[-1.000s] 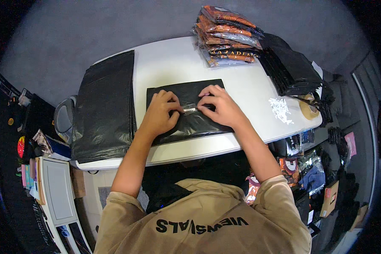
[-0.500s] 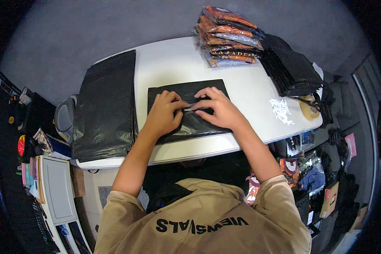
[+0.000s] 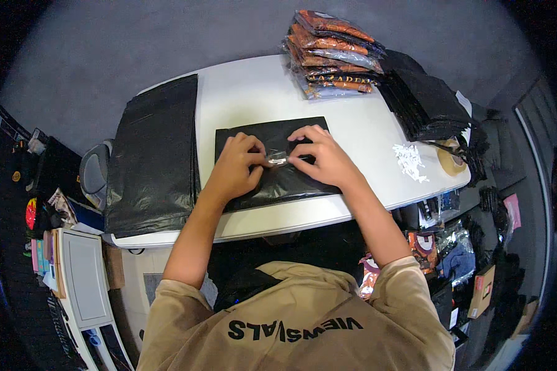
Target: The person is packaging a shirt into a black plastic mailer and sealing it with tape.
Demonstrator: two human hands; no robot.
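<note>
1. Black plastic package, one: flat on the table, beneath both hands.
2. White strip, one: on the package, between the hands.
3. Left hand: half-curled, fingertips by the strip's left end; any hold, cannot tell.
4. Right hand: loosely curved, fingertips by its right end; any hold, cannot tell.
5. Black sheet stack, one: left of left hand.
6. White slips, too many to count; tape roll, one: right of right hand.
7. Wrapped garments, one stack: beyond right hand.

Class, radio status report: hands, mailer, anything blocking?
Left hand, right hand flanking small white strip. Black plastic mailer flat on white table. Nothing seen blocking.
</note>
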